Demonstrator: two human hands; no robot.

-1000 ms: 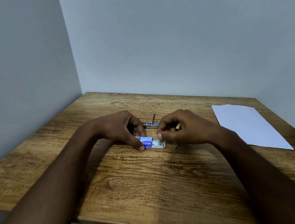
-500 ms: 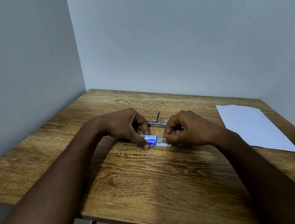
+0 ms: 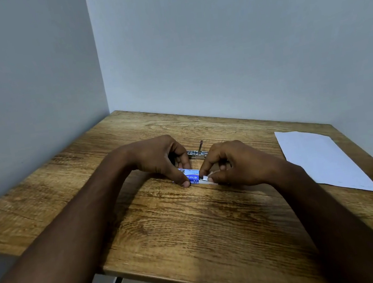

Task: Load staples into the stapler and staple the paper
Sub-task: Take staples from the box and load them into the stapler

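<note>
Wooden surface point(image 3: 192, 224), bare grey corner. Left hand point(image 3: 159, 159) grips the blue staple box point(image 3: 191, 176), holding it down; right hand point(image 3: 236, 165) pinches the box's white inner tray at its own end, so this looks like an early stage. Stapler point(image 3: 196, 153) lies just beyond the hands, between them; whether it is loaded I cannot tell. Paper point(image 3: 322, 158) sits well outside the right hand, not yet stapled.
</note>
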